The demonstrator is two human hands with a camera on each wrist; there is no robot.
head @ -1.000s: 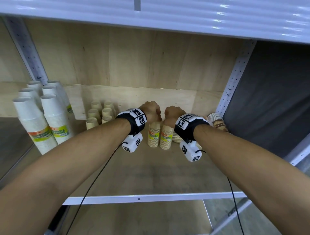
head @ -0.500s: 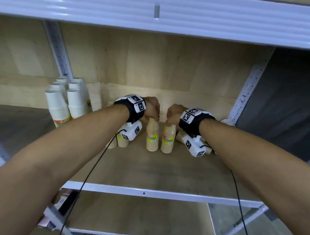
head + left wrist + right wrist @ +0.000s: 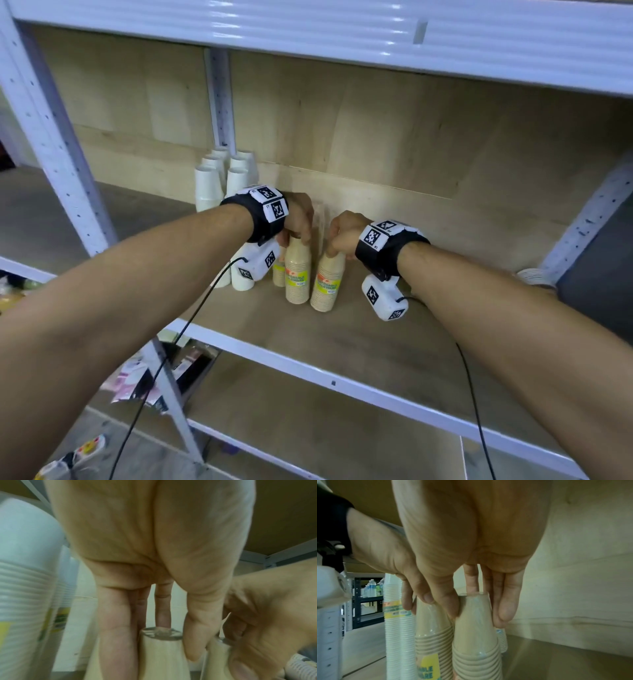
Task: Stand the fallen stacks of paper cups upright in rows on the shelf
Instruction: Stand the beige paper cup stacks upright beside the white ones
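Observation:
Two tan cup stacks in clear wrap stand upside down side by side on the wooden shelf (image 3: 342, 342). My left hand (image 3: 298, 222) grips the top of the left tan stack (image 3: 297, 274), thumb and fingers (image 3: 199, 635) on either side of its top (image 3: 161, 642). My right hand (image 3: 342, 233) pinches the top of the right tan stack (image 3: 327, 282), which leans slightly left; its fingers (image 3: 505, 601) and thumb clasp the top cup (image 3: 474, 622). A fallen stack (image 3: 532, 275) lies at the far right behind my right forearm.
White cup stacks (image 3: 219, 181) stand upright at the back left by the post, more white stacks (image 3: 241, 277) under my left wrist, and a small tan stack (image 3: 279, 270) behind. The shelf's white front rail (image 3: 308, 370) runs below. The right post (image 3: 589, 219) bounds the bay.
Both hands have carried the two tan stacks leftward along the shelf, closer to the white stacks. The head view has swung, so the bay now appears further right and lower shelves show.

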